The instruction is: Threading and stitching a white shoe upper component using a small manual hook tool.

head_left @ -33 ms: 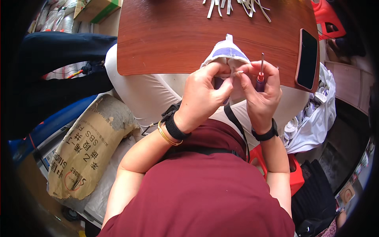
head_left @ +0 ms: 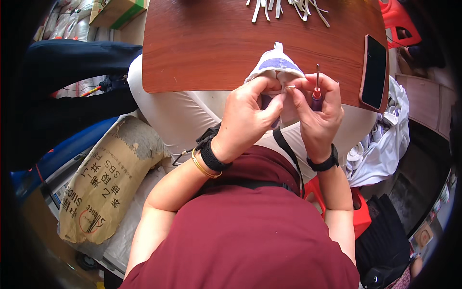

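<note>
Beyond both hands, a brown table [head_left: 192, 53], near edge by the fingertips, perhaps as a support within easy reach. To the right of the right hand, a white bag [head_left: 385, 166] with white-and-purple pieces inside, probably so placed for short reaching. Between the hands, a white-and-purple fabric piece [head_left: 275, 62], likely a shoe upper, looped tab away from the body, presumably for a view into the fold. Left hand [head_left: 248, 111] gripping its edge, thumb against fingers, apparently for steadiness. Right hand [head_left: 321, 120] holding a screwdriver-like tool [head_left: 316, 96] among the fingers, shaft outward, seemingly to leave thumb and forefinger free for pinching a small white end [head_left: 290, 87].

Counted: one table; one bag, contents too heaped to count; one fabric piece between the hands; one phone [head_left: 374, 72] right of the right hand; one tool; several overlapping white strips [head_left: 306, 10] far ahead of the hands, exact number unclear; one pinched end.
</note>
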{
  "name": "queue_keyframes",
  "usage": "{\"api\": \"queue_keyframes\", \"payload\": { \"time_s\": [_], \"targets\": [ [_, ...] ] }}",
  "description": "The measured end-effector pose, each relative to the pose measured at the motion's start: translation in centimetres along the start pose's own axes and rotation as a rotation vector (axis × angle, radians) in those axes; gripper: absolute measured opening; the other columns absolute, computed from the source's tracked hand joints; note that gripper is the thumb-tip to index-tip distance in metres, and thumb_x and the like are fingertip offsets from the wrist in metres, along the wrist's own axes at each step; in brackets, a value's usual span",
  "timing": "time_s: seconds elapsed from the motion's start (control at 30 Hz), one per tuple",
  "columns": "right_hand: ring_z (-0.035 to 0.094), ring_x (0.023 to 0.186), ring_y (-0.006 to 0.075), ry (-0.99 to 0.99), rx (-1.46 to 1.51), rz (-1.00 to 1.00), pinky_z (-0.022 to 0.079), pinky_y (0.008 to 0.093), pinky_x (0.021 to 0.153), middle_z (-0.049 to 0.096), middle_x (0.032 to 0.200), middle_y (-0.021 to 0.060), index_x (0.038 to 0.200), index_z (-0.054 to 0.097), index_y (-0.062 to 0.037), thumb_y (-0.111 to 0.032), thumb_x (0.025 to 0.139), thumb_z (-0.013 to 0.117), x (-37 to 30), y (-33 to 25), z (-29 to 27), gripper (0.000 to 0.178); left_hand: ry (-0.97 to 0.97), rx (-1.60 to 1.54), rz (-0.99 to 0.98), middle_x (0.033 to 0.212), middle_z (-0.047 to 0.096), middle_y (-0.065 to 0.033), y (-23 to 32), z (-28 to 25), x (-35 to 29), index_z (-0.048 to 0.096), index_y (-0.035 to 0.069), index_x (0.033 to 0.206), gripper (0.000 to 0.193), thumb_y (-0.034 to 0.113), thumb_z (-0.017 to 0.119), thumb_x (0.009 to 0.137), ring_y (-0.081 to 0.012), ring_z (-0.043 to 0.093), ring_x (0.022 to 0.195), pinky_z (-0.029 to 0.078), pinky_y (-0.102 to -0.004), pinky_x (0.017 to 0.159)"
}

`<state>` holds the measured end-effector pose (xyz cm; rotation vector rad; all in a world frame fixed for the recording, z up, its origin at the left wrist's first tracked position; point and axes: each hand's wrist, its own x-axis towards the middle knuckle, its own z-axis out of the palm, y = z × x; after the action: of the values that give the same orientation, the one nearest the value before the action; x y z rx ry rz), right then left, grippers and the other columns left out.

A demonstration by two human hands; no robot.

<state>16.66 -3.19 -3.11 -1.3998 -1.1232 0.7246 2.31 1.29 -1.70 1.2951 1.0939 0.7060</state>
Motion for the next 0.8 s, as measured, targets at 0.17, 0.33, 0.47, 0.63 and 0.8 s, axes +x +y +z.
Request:
{"api": "queue_keyframes", "payload": {
  "time_s": [0.17, 0.33, 0.47, 0.63, 0.8],
  "targets": [
    [0.07, 0.083, 0.0116, -0.046, -0.068, -0.076, 0.053, 0.0239, 0.07, 0.073, 0.094, 0.009, 0.112, 0.057, -0.0016, 0.004, 0.086, 0.068, 0.6, 0.3, -0.3, 0.028, -0.04, -0.179, -0.047, 0.074, 0.063, -0.0014, -0.8, -0.3, 0.1, 0.063, -0.001, 0.09, 0.017, 0.015, 0.07, 0.09, -0.0038, 0.054, 0.065, 0.044, -0.022, 0.056],
    [0.072, 0.083, 0.0171, -0.12, -0.241, -0.103, 0.055, 0.0259, 0.069, 0.073, 0.095, 0.0105, 0.116, 0.058, -0.0043, 0.001, 0.085, 0.069, 1.2, -1.0, -1.0, 0.034, -0.058, -0.278, -0.095, 0.074, 0.061, 0.0031, -0.9, -0.5, -0.1, 0.062, 0.002, 0.09, 0.016, 0.016, 0.069, 0.093, -0.0015, 0.051, 0.064, 0.041, -0.0195, 0.054],
    [0.072, 0.081, 0.0212, -0.157, -0.351, -0.117, 0.056, 0.0301, 0.066, 0.072, 0.092, 0.0103, 0.118, 0.058, -0.0066, -0.003, 0.083, 0.071, 1.3, -1.2, -1.2, 0.038, -0.074, -0.316, -0.134, 0.078, 0.059, 0.0048, -0.7, -0.5, -0.4, 0.062, 0.003, 0.093, 0.013, 0.015, 0.067, 0.094, 0.0003, 0.048, 0.066, 0.037, -0.0175, 0.054],
    [0.071, 0.074, 0.0229, -0.158, -0.458, -0.326, 0.055, 0.0314, 0.062, 0.071, 0.086, 0.0096, 0.119, 0.057, -0.0065, -0.001, 0.079, 0.072, 1.8, -0.6, -0.6, 0.043, -0.069, -0.241, -0.062, 0.078, 0.058, 0.0051, -0.7, -0.3, -0.4, 0.061, 0.003, 0.092, 0.014, 0.016, 0.066, 0.095, 0.0005, 0.047, 0.064, 0.037, -0.0176, 0.053],
    [0.071, 0.075, 0.0206, -0.167, -0.434, -0.286, 0.055, 0.0296, 0.063, 0.07, 0.086, 0.0096, 0.118, 0.055, -0.005, 0.003, 0.081, 0.07, 2.5, -1.6, -0.7, 0.041, -0.016, -0.233, -0.129, 0.071, 0.06, 0.0009, -0.6, -0.3, -0.2, 0.06, 0.001, 0.086, 0.019, 0.017, 0.069, 0.092, -0.0032, 0.051, 0.062, 0.041, -0.0212, 0.053]
  ]
}}
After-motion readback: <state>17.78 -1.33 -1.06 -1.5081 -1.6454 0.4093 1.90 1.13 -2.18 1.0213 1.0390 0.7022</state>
